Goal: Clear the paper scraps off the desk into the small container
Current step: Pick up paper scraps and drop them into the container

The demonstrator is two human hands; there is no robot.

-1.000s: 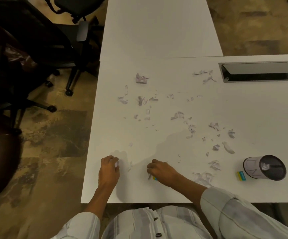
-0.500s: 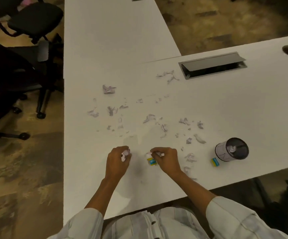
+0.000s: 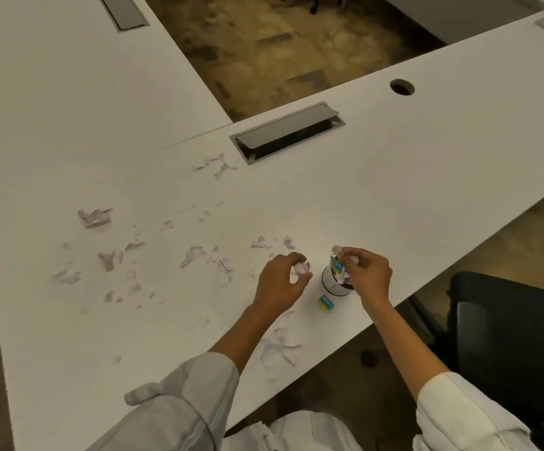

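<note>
The small container (image 3: 334, 284) on the bench (image 3: 427, 164) holds scraps — partly hidden by the right hand (image 3: 366, 275), pinching paper, perhaps a coloured piece. The left hand (image 3: 280, 283) cups a wad (image 3: 300, 270).

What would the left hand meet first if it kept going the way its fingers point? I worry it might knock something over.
Probably the small container. The left hand, closed on crumpled paper scraps, points right toward it with little bare desk between. Depth is unclear from one view.
</note>
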